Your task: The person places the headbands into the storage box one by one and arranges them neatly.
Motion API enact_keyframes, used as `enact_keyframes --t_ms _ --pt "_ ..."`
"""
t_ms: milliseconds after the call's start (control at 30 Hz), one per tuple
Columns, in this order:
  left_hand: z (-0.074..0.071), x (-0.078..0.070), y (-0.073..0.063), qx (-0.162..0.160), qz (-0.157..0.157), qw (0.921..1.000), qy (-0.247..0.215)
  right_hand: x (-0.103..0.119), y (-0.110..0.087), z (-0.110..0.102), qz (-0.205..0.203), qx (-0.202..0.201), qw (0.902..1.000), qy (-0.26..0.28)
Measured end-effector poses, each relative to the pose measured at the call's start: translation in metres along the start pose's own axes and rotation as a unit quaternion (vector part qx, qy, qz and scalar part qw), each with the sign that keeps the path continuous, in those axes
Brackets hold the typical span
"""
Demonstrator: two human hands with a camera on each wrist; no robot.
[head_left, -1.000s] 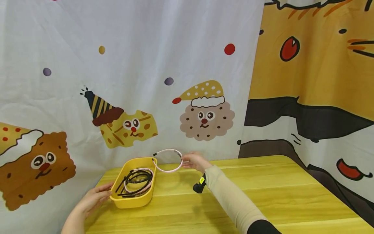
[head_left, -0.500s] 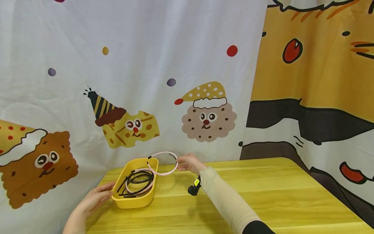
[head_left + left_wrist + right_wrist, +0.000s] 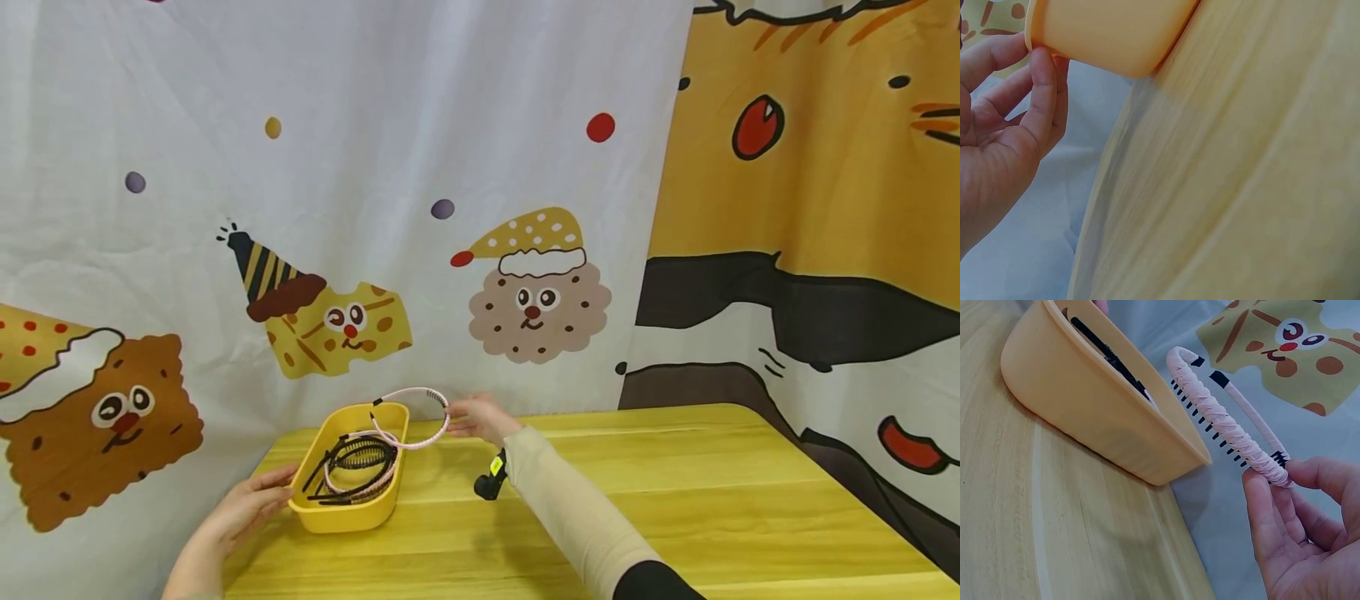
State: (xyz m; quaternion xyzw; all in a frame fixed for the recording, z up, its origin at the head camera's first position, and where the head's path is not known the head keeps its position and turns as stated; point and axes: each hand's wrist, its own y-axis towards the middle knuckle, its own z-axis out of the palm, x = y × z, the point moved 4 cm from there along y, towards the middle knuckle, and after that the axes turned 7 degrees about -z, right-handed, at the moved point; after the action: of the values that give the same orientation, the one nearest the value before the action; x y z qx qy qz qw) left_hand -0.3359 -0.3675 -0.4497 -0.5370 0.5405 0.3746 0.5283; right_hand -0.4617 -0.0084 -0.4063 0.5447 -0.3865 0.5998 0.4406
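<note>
A pink wrapped headband (image 3: 1219,415) with black comb teeth and black tips is pinched at its curved top between the thumb and fingers of my right hand (image 3: 1310,525). In the head view its open ends point left and overlap the far right rim of a yellow bin (image 3: 348,518). Inside that bin lie several headbands, black ones (image 3: 358,454) and a pink one (image 3: 390,479). My left hand (image 3: 1013,119) pinches the bin's rim at its near left side, thumb and fingers on either face of the wall.
The bin stands at the left end of a yellow wood-grain table (image 3: 600,500). A white curtain (image 3: 360,125) with cartoon prints hangs right behind the table. A black wrist camera (image 3: 491,479) sits under my right wrist.
My right hand has carried the pink headband a little to the left, so its ends now overlap the bin's rim. My left hand keeps its place on the bin.
</note>
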Motion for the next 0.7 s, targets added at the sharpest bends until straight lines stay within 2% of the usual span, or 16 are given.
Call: enact_keyframes --t_ms 233,467,700 --pt "0.001 0.000 0.001 -0.003 -0.005 0.9999 -0.010 -0.002 0.001 0.006 0.001 -0.010 0.9999 -0.013" --pt "0.002 0.000 -0.003 0.004 -0.005 1.0000 -0.004 -0.008 0.004 0.018 -0.005 -0.002 0.9998 -0.018" --pt "0.002 0.000 -0.001 -0.012 -0.009 0.9998 -0.009 -0.007 0.003 0.030 -0.008 0.003 0.9999 -0.013"
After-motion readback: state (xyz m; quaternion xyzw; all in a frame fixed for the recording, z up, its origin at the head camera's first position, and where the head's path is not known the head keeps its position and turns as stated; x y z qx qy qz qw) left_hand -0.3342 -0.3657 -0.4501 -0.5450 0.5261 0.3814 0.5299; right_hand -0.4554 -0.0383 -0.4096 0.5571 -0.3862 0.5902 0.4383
